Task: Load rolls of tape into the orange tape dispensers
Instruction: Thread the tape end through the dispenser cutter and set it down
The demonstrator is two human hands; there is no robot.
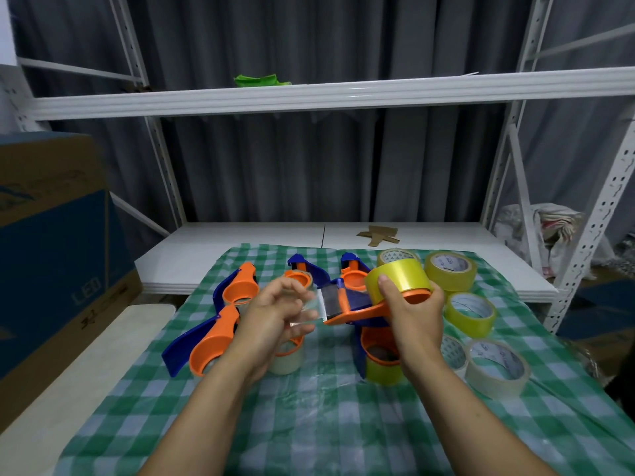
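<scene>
Your right thumb (384, 282) presses on the side of the yellow roll (400, 276), and the other fingers of your right hand (415, 316) curl under the orange dispenser (357, 310). That grip pins roll and hub together, probably so the roll does not spin freely or slip off while tape is drawn from it.

The fingers of your left hand (275, 314) are curled and appear to pinch the free end (311, 309) of clear tape. The end stretches leftward from the dispenser's mouth. That hand is blurred, so the exact pinch is hard to read. Pulling flat and level like this looks meant to lead the strip over the cutter without twisting.

The pair sits raised at centre frame, above the checked cloth (326, 424), which gives both hands room.

Below your right wrist, a loaded dispenser (379, 353) rests on the cloth with a yellow roll on it. Left of centre lie more dispensers (240, 288), within easy reach of your left hand. The spare rolls (470, 314) cluster at right of frame, close by your right hand. A cardboard box (51, 252) fills the left edge.

This roll seems seated. Threading its end is the step in hand.
</scene>
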